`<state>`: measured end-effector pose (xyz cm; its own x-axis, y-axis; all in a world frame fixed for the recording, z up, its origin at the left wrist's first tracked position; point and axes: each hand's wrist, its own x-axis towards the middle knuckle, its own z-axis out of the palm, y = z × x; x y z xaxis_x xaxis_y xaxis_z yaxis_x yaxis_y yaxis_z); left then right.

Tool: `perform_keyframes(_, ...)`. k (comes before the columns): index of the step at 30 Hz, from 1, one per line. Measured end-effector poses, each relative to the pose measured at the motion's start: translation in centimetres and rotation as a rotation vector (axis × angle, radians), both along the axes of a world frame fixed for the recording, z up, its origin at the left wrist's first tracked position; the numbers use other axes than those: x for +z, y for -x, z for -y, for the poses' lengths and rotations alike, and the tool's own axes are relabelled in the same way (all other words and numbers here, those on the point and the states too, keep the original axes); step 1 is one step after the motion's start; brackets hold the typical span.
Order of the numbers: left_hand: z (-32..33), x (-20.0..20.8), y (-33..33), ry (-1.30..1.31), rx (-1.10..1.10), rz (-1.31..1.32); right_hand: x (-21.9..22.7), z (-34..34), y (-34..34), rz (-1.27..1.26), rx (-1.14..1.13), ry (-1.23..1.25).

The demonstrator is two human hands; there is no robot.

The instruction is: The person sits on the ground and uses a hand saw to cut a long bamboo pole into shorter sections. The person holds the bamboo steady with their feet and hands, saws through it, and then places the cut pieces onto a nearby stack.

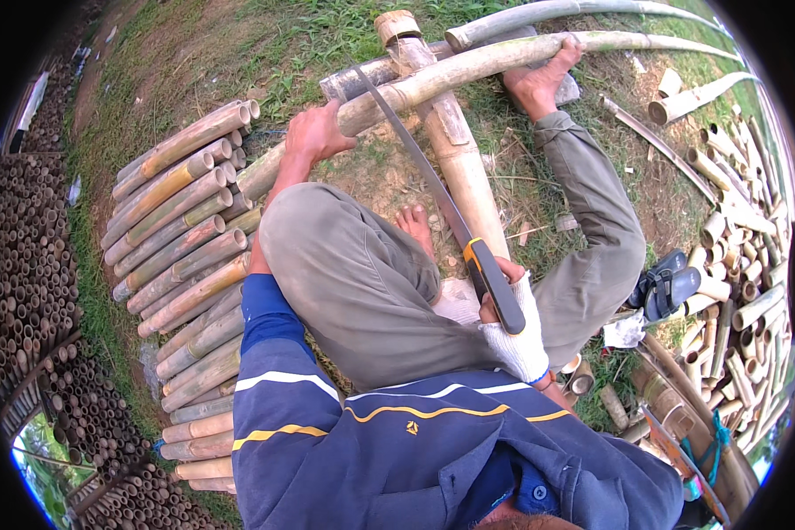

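A long bamboo pole (pixel 468 64) lies slantwise across a bamboo support post (pixel 460 168). My bare left hand (pixel 316 134) is closed around the pole, left of the post. My right hand (pixel 514 322), in a white knit glove, grips the black and yellow handle of a handsaw (pixel 422 165). The long saw blade reaches up and left and crosses the pole between my left hand and the post. Whether its teeth have cut into the bamboo, I cannot tell. My bare foot (pixel 539 81) rests against the pole farther right.
Cut bamboo lengths (pixel 177 243) are stacked on my left. Short offcuts (pixel 742 309) lie heaped on the right, beside dark sandals (pixel 667 284). Another bamboo pole (pixel 539 16) lies beyond the held one. A second blade-like tool (pixel 680 455) leans at the lower right.
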<state>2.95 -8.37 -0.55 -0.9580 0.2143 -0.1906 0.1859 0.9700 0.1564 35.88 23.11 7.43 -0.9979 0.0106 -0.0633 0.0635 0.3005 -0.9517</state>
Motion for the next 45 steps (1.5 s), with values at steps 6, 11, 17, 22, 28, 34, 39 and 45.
perform_keyframes(6,-1.3,-2.6,-0.9,-0.023,-0.027,-0.307,-4.6,5.6,20.7,-0.207,-0.025,0.059)
perform_keyframes(11,-1.9,-0.8,0.2,-0.043,-0.061,-0.157,-2.4,4.8,12.1,-0.197,-0.021,-0.08)
perform_keyframes(17,-0.7,-0.2,-1.1,-0.029,-0.017,-0.07,-0.5,-0.7,-2.3,-0.053,0.011,-0.211)
perform_keyframes(22,-0.2,-0.6,-1.4,-0.053,0.02,-0.068,-5.3,4.7,13.5,-0.323,0.05,-0.077)
perform_keyframes(28,1.4,0.6,-1.1,-0.032,-0.009,-0.064,-3.5,7.2,17.1,-0.233,0.055,-0.057)
perform_keyframes(34,0.1,0.1,-0.7,-0.046,-0.02,-0.021,-1.2,0.7,-1.8,0.044,0.001,-0.039)
perform_keyframes(39,0.1,0.0,-0.1,-0.021,0.011,-0.009,0.4,0.4,1.9,-0.108,0.067,-0.128)
perform_keyframes(45,-2.4,-0.5,0.9,-0.021,-0.036,0.002,-2.2,5.1,16.8,-0.127,-0.081,-0.004)
